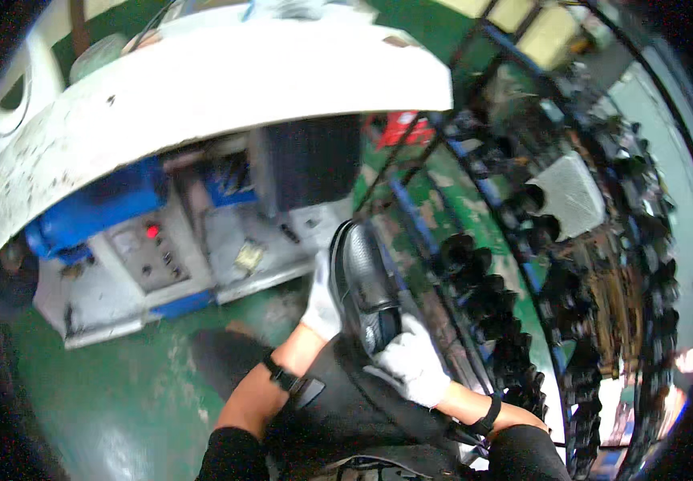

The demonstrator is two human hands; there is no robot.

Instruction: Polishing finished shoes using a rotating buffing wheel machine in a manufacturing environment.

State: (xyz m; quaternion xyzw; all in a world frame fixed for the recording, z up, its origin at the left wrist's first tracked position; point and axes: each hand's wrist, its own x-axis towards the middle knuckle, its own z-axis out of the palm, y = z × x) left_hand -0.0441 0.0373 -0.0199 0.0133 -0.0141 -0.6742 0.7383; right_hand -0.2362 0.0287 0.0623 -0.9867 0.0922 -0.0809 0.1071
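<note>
A black slip-on shoe [365, 272] with a textured upper lies between my two white-gloved hands, above my lap. Its toe points away from me and its opening faces up. My left hand [324, 301] is closed along the shoe's left side, with the fingers partly hidden behind it. At the heel end, my right hand [412, 362] grips the shoe around the opening.
Ahead and left stands a machine with a white curved top [226, 84], a blue motor-like part [102, 210] and a control panel with a red light [152, 232]. Racks holding several black shoes [475, 280] fill the right. The floor [114, 401] is green and worn.
</note>
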